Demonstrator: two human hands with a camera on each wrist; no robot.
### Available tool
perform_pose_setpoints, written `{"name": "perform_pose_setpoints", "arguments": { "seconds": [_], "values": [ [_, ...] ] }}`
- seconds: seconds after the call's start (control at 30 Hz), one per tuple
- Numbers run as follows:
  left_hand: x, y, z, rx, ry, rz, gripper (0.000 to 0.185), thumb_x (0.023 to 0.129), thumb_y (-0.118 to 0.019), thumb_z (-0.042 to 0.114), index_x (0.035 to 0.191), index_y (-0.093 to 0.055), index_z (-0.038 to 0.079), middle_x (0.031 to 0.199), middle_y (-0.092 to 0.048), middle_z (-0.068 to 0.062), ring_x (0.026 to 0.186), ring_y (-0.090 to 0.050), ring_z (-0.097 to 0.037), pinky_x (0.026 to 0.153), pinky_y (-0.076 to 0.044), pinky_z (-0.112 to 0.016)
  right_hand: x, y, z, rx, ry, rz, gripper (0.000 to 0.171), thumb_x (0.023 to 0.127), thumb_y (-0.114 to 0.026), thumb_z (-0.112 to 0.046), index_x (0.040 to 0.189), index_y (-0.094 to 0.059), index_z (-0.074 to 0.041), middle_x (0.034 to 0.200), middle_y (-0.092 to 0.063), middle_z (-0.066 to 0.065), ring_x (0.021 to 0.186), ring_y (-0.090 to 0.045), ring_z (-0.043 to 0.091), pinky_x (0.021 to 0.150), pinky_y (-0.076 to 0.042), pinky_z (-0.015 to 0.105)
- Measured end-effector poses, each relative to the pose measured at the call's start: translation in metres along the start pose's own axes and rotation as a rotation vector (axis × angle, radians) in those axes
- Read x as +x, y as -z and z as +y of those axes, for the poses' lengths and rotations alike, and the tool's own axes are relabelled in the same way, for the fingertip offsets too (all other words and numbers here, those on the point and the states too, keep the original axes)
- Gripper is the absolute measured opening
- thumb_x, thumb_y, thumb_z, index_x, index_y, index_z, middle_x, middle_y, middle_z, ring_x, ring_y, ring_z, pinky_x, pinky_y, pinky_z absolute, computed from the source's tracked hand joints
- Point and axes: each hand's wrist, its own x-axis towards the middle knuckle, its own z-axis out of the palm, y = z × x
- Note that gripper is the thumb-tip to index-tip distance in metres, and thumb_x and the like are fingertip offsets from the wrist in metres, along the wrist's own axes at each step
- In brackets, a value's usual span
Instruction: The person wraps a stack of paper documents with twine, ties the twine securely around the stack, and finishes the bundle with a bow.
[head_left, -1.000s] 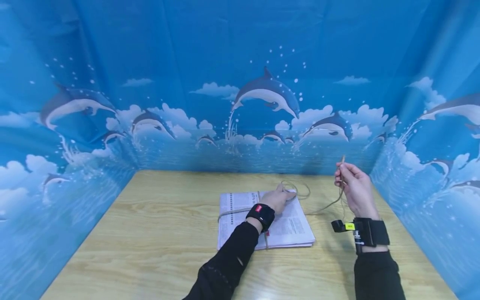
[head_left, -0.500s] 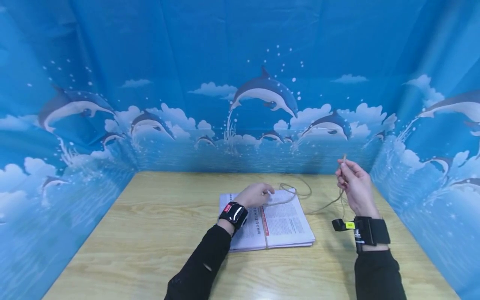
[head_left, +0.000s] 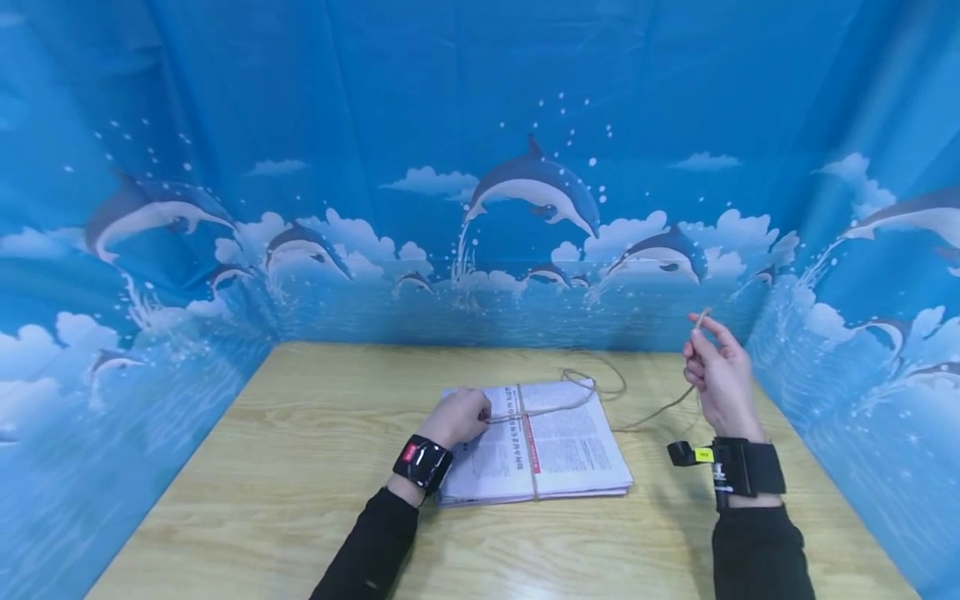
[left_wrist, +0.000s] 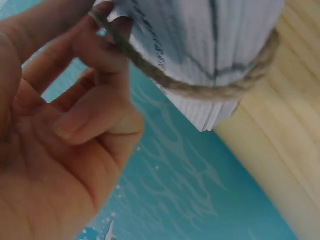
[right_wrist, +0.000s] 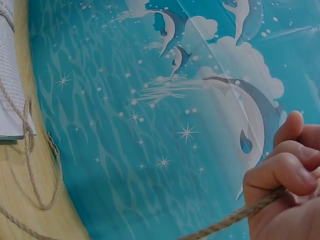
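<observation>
Twine [right_wrist: 230, 220] is pinched by the left grip [head_left: 453, 417] and by the right grip [head_left: 720, 375]; the newspaper stack [head_left: 573, 462] is seen beneath the left grip.

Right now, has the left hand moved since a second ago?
Yes, left: in the head view, the left hand was below the big middle printed dolphin and is now lower left of it.
</observation>
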Motion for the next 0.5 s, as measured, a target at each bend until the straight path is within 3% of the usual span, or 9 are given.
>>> {"name": "perform_pose_setpoints", "arguments": {
  "seconds": [0.23, 0.37, 0.5],
  "values": [
    [0.0, -0.012, -0.001, -0.012, -0.068, 0.048, 0.012, 0.087, -0.071, 0.012, 0.097, -0.078, 0.016, 0.098, -0.074, -0.001, 0.085, -0.064, -0.014, 0.075, -0.051, -0.029, -0.006, -0.006, -0.01, -0.025, 0.01, -0.022, 0.04, 0.101, -0.052, -0.025, 0.14, -0.046, -0.015, 0.078, -0.056, -0.003, 0.045, -0.028, 0.007, 0.05, -0.012, 0.033],
    [0.002, -0.014, 0.001, -0.01, -0.092, 0.046, 0.012, 0.087, -0.073, 0.014, 0.097, -0.079, 0.017, 0.103, -0.075, 0.0, 0.1, -0.067, -0.017, 0.089, -0.052, -0.034, -0.009, -0.009, -0.018, 0.033, 0.064, -0.035, 0.039, 0.101, -0.052, -0.022, 0.139, -0.048, -0.013, 0.077, -0.057, -0.002, 0.046, -0.026, 0.009, 0.049, -0.011, 0.033],
    [0.003, -0.014, 0.002, -0.006, -0.129, 0.043, 0.012, 0.086, -0.074, 0.015, 0.097, -0.079, 0.017, 0.103, -0.075, 0.0, 0.102, -0.067, -0.017, 0.092, -0.052, -0.034, -0.012, -0.012, -0.023, 0.07, 0.087, -0.039, 0.04, 0.101, -0.052, -0.021, 0.139, -0.047, -0.012, 0.077, -0.058, -0.001, 0.046, -0.025, 0.01, 0.047, -0.011, 0.031]
  ]
}}
